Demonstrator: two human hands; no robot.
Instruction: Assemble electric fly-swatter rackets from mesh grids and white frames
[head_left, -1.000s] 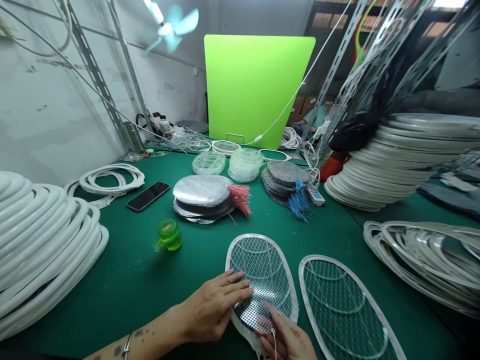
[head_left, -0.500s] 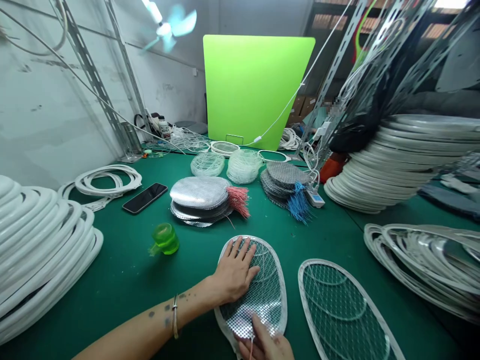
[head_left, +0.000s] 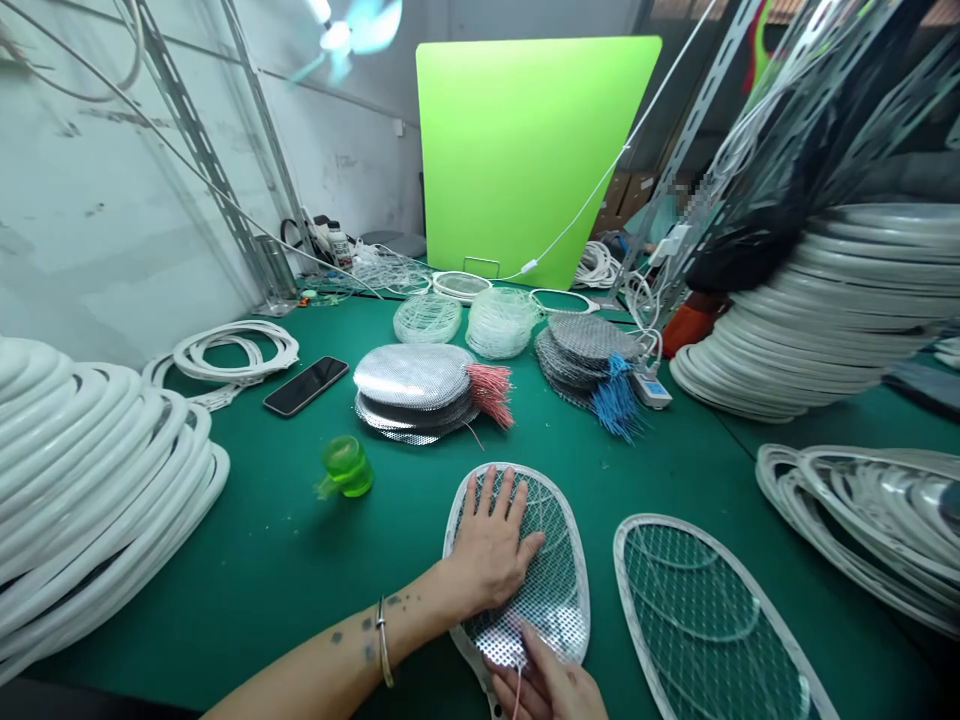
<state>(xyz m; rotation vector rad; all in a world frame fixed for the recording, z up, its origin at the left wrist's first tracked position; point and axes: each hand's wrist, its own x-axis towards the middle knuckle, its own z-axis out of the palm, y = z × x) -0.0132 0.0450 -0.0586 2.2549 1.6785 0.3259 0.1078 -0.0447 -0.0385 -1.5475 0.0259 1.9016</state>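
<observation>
White plastic rims the racket frame (head_left: 587, 605), which lies on the green bench (head_left: 262, 560), on the near side of the silver mesh stack (head_left: 412, 375) and a little to its right. Flat across the frame's far part, the left hand (head_left: 491, 555) has its fingers spread open, probably to press the mesh (head_left: 559, 545) down and steady the frame. The right hand (head_left: 553, 685) pinches the near edge of a metal sheet (head_left: 561, 622) between thumb and fingers, beside its pink wire (head_left: 517, 690), perhaps to guide that edge. How far the sheet reaches beneath the left palm is hidden. The frame's long axis runs away from the person, its rounded end pointing towards the stack's right side and its narrow tab the opposite way. Nearer than the stack and well to its right lies a second frame (head_left: 709, 600), untouched
</observation>
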